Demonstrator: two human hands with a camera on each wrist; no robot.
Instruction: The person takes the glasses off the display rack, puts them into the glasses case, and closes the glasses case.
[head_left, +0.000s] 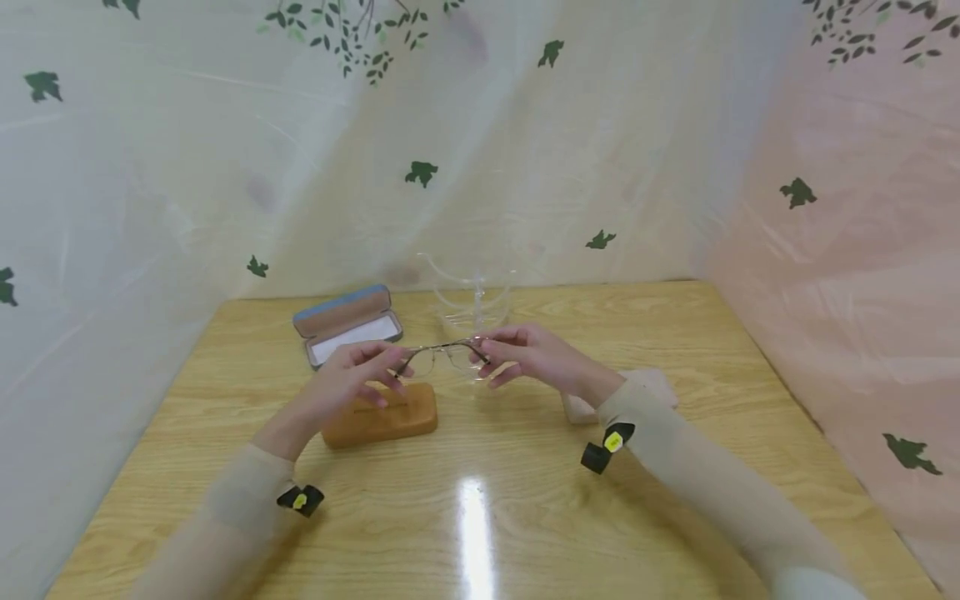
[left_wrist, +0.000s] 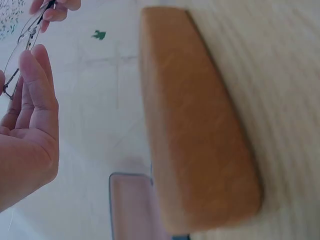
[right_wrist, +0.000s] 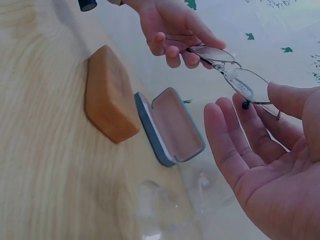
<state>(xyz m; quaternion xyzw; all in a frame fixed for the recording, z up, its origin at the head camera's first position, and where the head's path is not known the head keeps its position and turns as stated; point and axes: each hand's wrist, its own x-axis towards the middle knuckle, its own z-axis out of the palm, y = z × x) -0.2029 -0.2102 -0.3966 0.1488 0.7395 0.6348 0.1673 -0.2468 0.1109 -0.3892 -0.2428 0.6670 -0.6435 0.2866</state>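
Both hands hold a pair of thin metal-framed eyeglasses [head_left: 442, 345] above the middle of the table. My left hand [head_left: 356, 375] pinches one side of the frame, and my right hand [head_left: 536, 357] pinches the other between thumb and fingers. In the right wrist view, one lens [right_wrist: 242, 85] carries a printed label. Below my left hand lies a closed orange-brown glasses case [head_left: 393, 421], its top partly covered by that hand in the head view. Behind it stands an open blue-grey glasses case [head_left: 348, 317] with a pinkish lining.
A clear plastic glasses stand [head_left: 478, 307] rises at the back middle, just beyond the eyeglasses. A pale pink flat object [head_left: 656, 385] lies partly hidden under the right forearm. Cloth [head_left: 480, 200] with leaf and bird prints hangs behind the wooden table [head_left: 540, 517].
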